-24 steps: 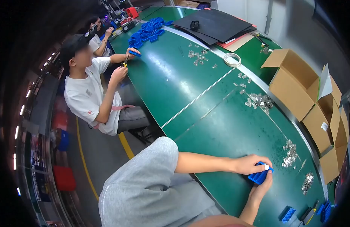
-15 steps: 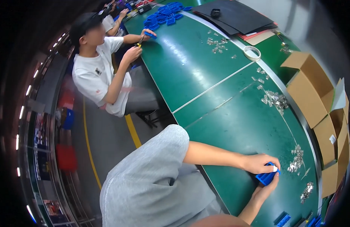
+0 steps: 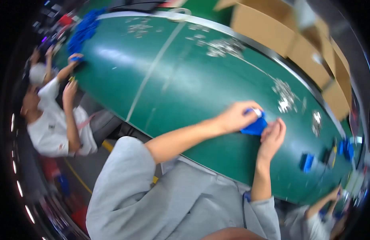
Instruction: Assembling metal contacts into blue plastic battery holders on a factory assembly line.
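My left hand (image 3: 237, 117) is closed on a blue plastic part (image 3: 255, 127), held just above the green table (image 3: 201, 96). A small white patch (image 3: 257, 112) shows at the left thumb; blur hides whether it is a covering or a separate piece. Beside the blue part's right edge is my right hand (image 3: 272, 138), its fingers loosely bent and apart, not wrapped round the part. Whether its thumb touches the part I cannot tell. Small shiny metal pieces (image 3: 285, 95) lie in a heap beyond my hands.
More metal pieces (image 3: 225, 47) are spread along the far edge, before open cardboard boxes (image 3: 265, 30). Another blue part (image 3: 307, 162) lies at right, near a tool with yellow (image 3: 333, 154). A co-worker (image 3: 61, 124) sits at left; another person (image 3: 313, 220) is at lower right.
The view has swung right, bringing a person at lower right into sight. My right hand has loosened from the blue part, while my left still holds it.
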Action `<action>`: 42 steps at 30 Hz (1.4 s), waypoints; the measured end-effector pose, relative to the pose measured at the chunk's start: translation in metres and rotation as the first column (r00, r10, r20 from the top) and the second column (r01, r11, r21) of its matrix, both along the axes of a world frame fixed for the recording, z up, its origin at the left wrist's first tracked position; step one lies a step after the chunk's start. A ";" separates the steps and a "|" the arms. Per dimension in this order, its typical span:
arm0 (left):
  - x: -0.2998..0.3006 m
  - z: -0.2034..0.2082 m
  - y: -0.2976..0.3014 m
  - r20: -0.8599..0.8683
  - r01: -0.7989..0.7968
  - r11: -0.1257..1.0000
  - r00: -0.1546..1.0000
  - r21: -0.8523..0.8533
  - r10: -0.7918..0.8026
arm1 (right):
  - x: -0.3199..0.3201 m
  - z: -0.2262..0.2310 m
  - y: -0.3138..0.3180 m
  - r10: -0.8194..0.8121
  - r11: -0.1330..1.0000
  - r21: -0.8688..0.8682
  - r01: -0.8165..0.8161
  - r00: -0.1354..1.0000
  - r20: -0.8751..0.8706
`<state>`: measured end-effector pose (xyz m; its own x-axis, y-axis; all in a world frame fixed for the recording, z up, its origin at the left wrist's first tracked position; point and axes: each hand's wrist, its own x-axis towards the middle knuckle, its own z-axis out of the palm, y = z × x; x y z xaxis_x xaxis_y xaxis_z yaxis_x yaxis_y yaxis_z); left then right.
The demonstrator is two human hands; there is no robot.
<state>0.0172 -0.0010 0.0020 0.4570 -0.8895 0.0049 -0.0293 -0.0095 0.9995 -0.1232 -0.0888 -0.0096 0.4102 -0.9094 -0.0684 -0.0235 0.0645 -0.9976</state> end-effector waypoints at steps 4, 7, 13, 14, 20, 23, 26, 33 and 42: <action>0.014 0.008 0.002 0.256 -0.088 0.991 0.965 0.096 0.061 | -0.017 0.028 -0.024 -0.168 0.968 -0.183 0.174 0.985 0.047; 0.040 0.008 0.013 0.277 -0.119 0.974 0.959 0.194 0.062 | -0.041 0.036 -0.042 -0.286 0.922 -0.239 0.304 0.952 0.110; 0.160 0.021 0.168 0.716 -0.639 0.669 0.661 0.380 0.225 | -0.069 0.045 -0.059 -0.433 0.839 -0.240 0.488 0.867 0.246; 0.191 0.000 0.215 0.882 -0.698 0.700 0.414 0.150 0.224 | -0.072 0.043 -0.061 -0.427 0.840 -0.244 0.485 0.868 0.255; 0.160 -0.017 0.300 0.858 -0.916 0.400 0.188 -0.022 0.478 | -0.109 0.040 -0.086 -0.512 0.734 -0.438 0.519 0.847 0.146; 0.136 -0.049 0.297 0.932 -0.926 0.353 0.006 -0.132 0.364 | -0.177 0.015 -0.142 -0.608 0.637 -0.691 0.341 0.773 -0.179; 0.137 -0.051 0.294 0.908 -0.947 0.298 0.021 -0.115 0.418 | -0.224 -0.002 -0.165 -0.722 0.635 -0.770 0.055 0.396 -0.567; 0.133 -0.047 0.295 0.893 -0.949 0.291 0.026 -0.119 0.450 | -0.235 -0.035 -0.160 -0.599 0.700 -0.711 -0.076 0.480 -0.641; 0.133 -0.040 0.300 0.902 -0.927 0.333 -0.015 -0.175 0.431 | -0.185 -0.024 -0.121 -0.542 0.627 -0.764 -0.153 0.618 -0.569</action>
